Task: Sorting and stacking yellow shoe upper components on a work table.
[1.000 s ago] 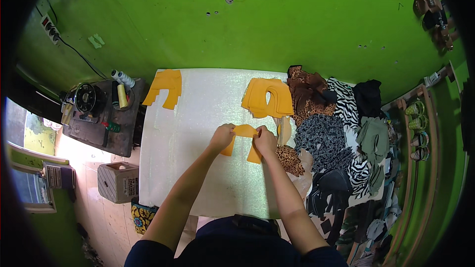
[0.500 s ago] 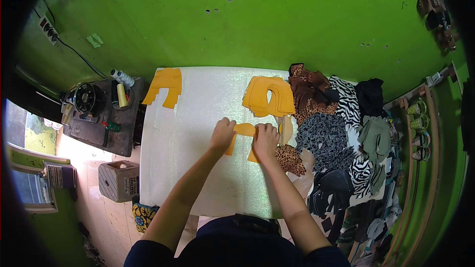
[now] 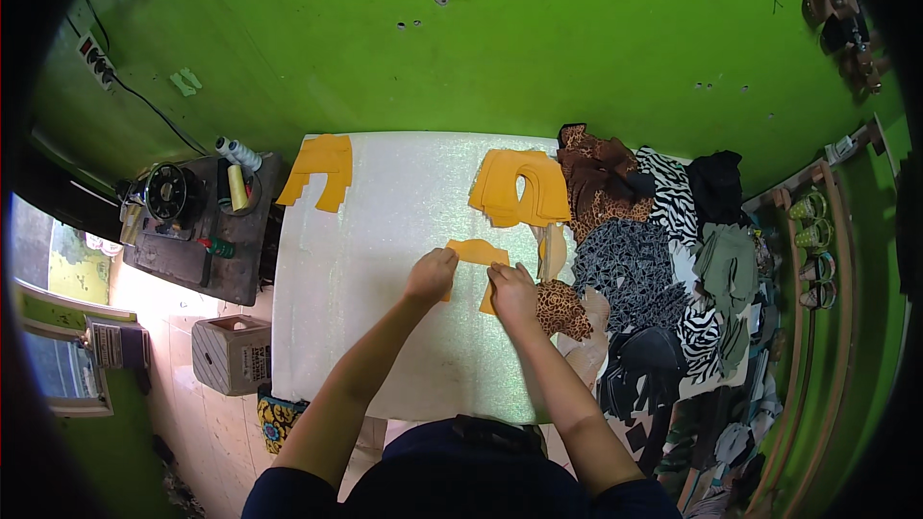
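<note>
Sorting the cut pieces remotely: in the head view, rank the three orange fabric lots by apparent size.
1. Orange stack at the far edge.
2. Orange pieces at the far left corner.
3. Orange piece under both hands, partly covered, so unsure.

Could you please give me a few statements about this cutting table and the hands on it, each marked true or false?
1. Both hands rest on one orange fabric piece near the middle of the white table. True: the left hand and right hand each press on it.
2. A stack of orange cut pieces lies at the table's far edge. True.
3. The wall behind the table is blue. False: the wall is green.
4. The patterned fabrics are heaped on the person's left. False: they lie on the right.
5. The sewing machine stands on the white table. False: it sits on a separate dark stand to the left.
</note>
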Available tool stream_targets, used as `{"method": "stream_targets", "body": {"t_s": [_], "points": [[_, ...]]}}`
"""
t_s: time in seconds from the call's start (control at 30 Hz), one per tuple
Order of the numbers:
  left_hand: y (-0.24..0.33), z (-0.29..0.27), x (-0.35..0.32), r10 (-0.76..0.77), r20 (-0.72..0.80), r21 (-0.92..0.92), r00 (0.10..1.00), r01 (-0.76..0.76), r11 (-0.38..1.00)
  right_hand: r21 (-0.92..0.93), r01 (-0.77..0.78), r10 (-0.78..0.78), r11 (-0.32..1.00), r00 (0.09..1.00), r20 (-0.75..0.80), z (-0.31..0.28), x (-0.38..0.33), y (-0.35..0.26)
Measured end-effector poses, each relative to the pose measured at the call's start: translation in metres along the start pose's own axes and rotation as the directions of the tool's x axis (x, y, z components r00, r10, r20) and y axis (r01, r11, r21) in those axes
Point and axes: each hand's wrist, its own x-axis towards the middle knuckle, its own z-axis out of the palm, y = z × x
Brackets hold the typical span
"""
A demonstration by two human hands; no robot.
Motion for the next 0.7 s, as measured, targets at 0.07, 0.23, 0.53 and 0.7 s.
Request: {"method": "stream_targets", "body": {"t_s": [0.07, 0.23, 0.53, 0.7], "points": [[0.005, -0.006, 0.009, -0.065, 0.099, -0.010, 0.993, 0.066, 0.998, -0.046, 0.012, -0.014, 0.999, 0.999, -0.040, -0.003, -0.005, 0.005], [0.009, -0.014, 0.025, -0.220, 0.207, -0.010, 0.953, 0.227, 0.974, -0.127, 0.037, -0.039, 0.991, 0.999, -0.010, -0.003, -0.001, 0.002], [0.016, -0.016, 0.041, -0.469, 0.344, -0.046, 0.814, 0.513, 0.857, -0.107, -0.278, 0.275, 0.955, 0.961, -0.039, 0.009, 0.020, -0.001], [0.005, -0.017, 0.031, -0.438, 0.421, -0.024, 0.795, 0.492, 0.870, -0.130, -0.383, 0.398, 0.915, 0.910, 0.119, 0.001, 0.029, -0.003]]}}
